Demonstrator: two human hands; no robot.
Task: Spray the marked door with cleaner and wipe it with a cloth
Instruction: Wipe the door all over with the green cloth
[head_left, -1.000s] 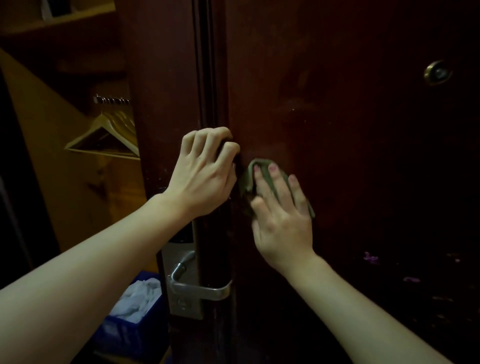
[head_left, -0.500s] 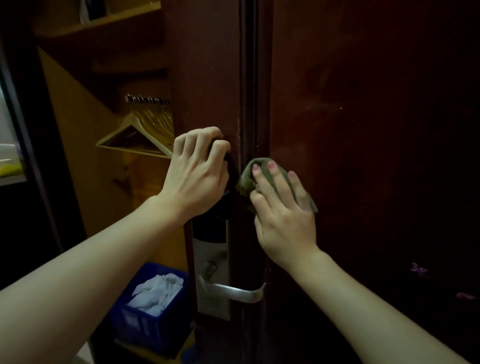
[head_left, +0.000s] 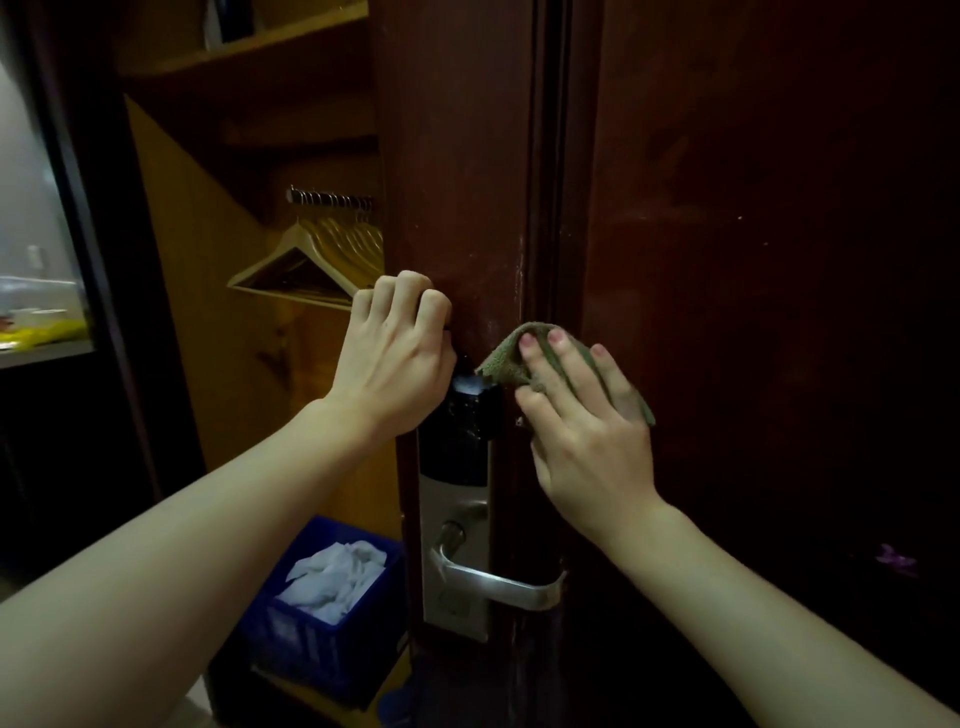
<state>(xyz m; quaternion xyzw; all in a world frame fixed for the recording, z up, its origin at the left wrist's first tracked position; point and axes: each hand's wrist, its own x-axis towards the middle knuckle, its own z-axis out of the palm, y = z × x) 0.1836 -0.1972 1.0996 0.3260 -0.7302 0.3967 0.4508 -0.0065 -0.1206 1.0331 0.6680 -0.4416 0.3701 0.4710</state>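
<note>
Right hand (head_left: 587, 415) flat, fingers straight, pressing crumpled olive-green cloth (head_left: 524, 353) against dark reddish-brown wooden door (head_left: 753, 260) near its edge, above silver lever handle (head_left: 498, 582). Left hand (head_left: 395, 353) curled, gripping door's edge.

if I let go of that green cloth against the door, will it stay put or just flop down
Probably flops: the cloth is soft, bunched and folded under the right hand. It looks light, and only those fingers press it to the upright door, so it would likely slide off.

Dim room: wooden closet (head_left: 208, 322) with hangers (head_left: 317, 265), blue crate (head_left: 311, 629) of white cloths below.
</note>
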